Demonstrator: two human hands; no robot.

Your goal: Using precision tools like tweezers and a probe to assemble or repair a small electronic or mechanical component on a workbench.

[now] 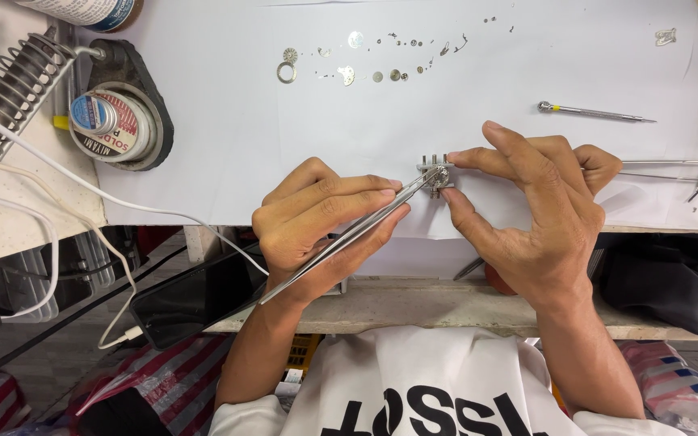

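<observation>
While the left hand (325, 230) pinches the tweezers (349, 238), their long axis runs from lower left up to the tips at centre frame. There they meet the small metal movement holder (436, 175), gripped between thumb and forefinger of the right hand (539, 210), other fingers spread.

head cam | looks steeply down | close over white worktable (228, 137) edge

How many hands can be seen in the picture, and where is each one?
2. The left hand holds tweezers near the paper's front edge. The right hand pinches a small metal holder beside it. None seems hidden.
</observation>
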